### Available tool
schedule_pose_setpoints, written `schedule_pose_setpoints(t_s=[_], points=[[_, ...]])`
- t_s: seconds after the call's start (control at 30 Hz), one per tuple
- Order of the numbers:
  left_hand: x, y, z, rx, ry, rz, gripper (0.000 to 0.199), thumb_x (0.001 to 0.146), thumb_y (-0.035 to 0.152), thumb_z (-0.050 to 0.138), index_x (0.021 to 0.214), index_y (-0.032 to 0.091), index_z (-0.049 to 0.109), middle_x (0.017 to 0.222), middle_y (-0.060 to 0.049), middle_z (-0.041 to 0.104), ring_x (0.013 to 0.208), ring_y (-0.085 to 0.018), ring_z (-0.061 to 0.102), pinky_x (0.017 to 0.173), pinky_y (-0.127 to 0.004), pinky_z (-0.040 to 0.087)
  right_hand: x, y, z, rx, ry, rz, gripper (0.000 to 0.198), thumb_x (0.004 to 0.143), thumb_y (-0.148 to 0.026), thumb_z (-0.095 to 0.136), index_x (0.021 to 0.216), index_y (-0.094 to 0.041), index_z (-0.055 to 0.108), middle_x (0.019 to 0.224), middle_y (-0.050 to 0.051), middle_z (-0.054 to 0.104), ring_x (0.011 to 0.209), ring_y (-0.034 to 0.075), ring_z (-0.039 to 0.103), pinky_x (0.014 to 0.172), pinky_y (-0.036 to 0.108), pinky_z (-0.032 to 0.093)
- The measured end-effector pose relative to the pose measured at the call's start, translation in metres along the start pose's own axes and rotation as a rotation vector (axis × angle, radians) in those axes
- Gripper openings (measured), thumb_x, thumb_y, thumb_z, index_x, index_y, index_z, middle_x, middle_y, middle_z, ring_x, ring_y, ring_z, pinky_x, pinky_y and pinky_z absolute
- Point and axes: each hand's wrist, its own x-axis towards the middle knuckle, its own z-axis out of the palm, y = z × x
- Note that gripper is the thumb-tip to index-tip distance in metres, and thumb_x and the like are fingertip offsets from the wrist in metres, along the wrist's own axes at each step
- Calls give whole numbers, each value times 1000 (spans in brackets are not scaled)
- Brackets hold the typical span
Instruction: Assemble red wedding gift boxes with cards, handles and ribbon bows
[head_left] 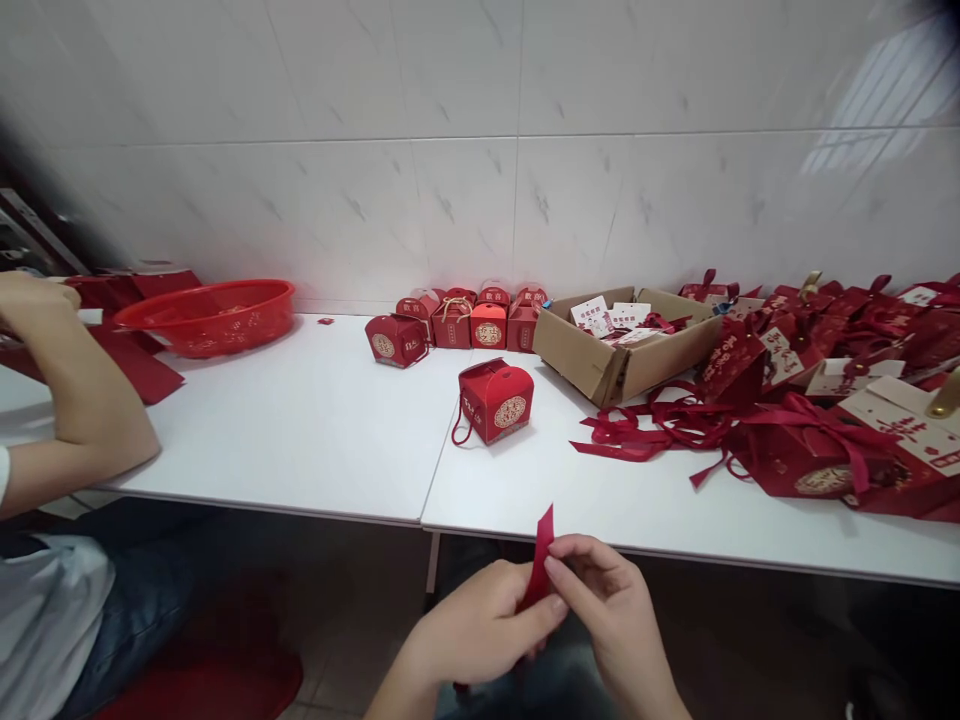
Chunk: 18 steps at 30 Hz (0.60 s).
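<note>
In front of the table edge, over my lap, my left hand (491, 620) is closed around a red ribbon (543, 550), whose slanted end sticks up above my fingers. My right hand (607, 600) pinches the same ribbon between thumb and fingertips, close beside the left thumb. The rest of the ribbon is mostly hidden by my hands. On the white table (315, 430) just beyond stands a small red gift box (499, 402) with gold print and a cord loop at its side.
Several more red boxes (489, 325) line the wall. A cardboard box (660, 372) holds printed tags; loose ribbons (652, 425) and a pile of finished-looking red boxes (825, 450) lie to the right. At left are a red basin (225, 318) and another person's arm (82, 390).
</note>
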Motion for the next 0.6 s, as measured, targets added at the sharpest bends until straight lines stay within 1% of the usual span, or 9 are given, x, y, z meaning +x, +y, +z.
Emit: schedule_pose_setpoints(t_s=[0.07,0.13,0.23,0.27,0.3,0.37,0.47,0.53,0.6], points=[[-5,0,-13,24,98,155,30,89,43,42,94,18,58,91,-4,61,84,-16,55,79,-26,44,1,-2,-4,65,21,-27,12,71,-28,74,80,-22,70,78,2,67,74,14,60,70,24,48],[-3,-1,-34,30,289,283,28,90,41,41,102,20,55,108,-8,58,102,-19,53,92,-31,41,1,-6,-9,141,62,-43,13,69,-27,75,80,-22,71,78,2,66,72,13,59,67,22,48],[20,-8,-74,70,795,336,21,88,40,48,93,21,54,117,-8,51,117,-22,46,100,-36,37,2,-12,-14,218,97,-35,16,67,-29,76,80,-22,70,77,2,65,71,13,57,66,22,47],[33,-11,-87,105,932,325,23,84,42,53,94,22,54,119,-9,49,120,-24,44,98,-38,39,3,-14,-15,226,86,-30,17,67,-30,76,80,-21,70,77,2,64,71,12,56,66,22,47],[46,-14,-98,148,1015,291,28,80,44,59,98,23,55,123,-9,45,124,-26,40,99,-40,39,4,-17,-15,230,62,-22,17,68,-31,76,81,-21,69,76,2,62,70,12,55,65,22,46],[73,-20,-117,150,1064,240,44,77,45,61,114,25,50,135,-11,34,130,-28,33,102,-45,36,6,-25,-13,230,2,-2,18,71,-32,73,83,-22,66,77,1,59,68,12,54,60,21,44],[103,-28,-131,88,988,257,75,71,46,68,135,28,33,146,-13,23,133,-31,30,103,-48,34,12,-37,-10,235,-40,3,20,74,-35,70,85,-23,59,79,-1,52,61,10,51,52,20,38],[112,-30,-131,13,916,302,88,69,44,71,140,28,22,144,-14,29,128,-30,39,101,-45,38,17,-46,-9,230,-42,-21,23,74,-35,70,84,-22,55,78,-2,50,59,9,49,53,21,38],[113,-29,-128,-74,885,309,92,70,42,71,142,25,17,138,-16,37,120,-27,47,97,-41,43,24,-54,-9,208,-63,-42,24,75,-36,69,83,-21,53,75,-2,48,61,10,48,56,21,38]])
